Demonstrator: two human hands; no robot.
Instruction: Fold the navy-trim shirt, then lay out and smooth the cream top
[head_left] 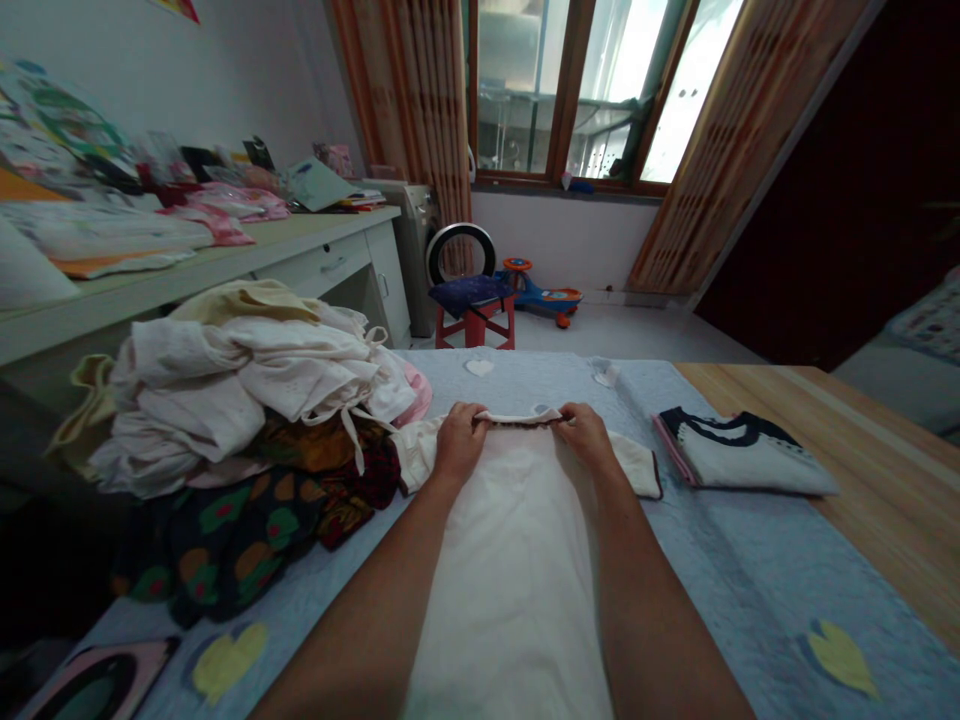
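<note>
A white short-sleeved shirt (517, 560) with dark sleeve trim lies spread on the blue cloth, its neckline away from me. My left hand (460, 438) pinches the left end of the neckline. At the neckline's right end, my right hand (587, 436) is closed on the fabric in the same way. The edge between the two hands is lifted slightly and pulled straight. Both sleeves stick out flat past my wrists. The lower part of the shirt runs toward me between my forearms and out of view.
On the left sits a heaped pile of clothes (247, 370), white on top, dark patterned below. A folded white-and-navy garment (742, 455) lies right. The blue cloth (720, 600) covers much of the wooden table (862, 440). Beyond are a red stool (476, 328) and a cluttered desk (300, 255).
</note>
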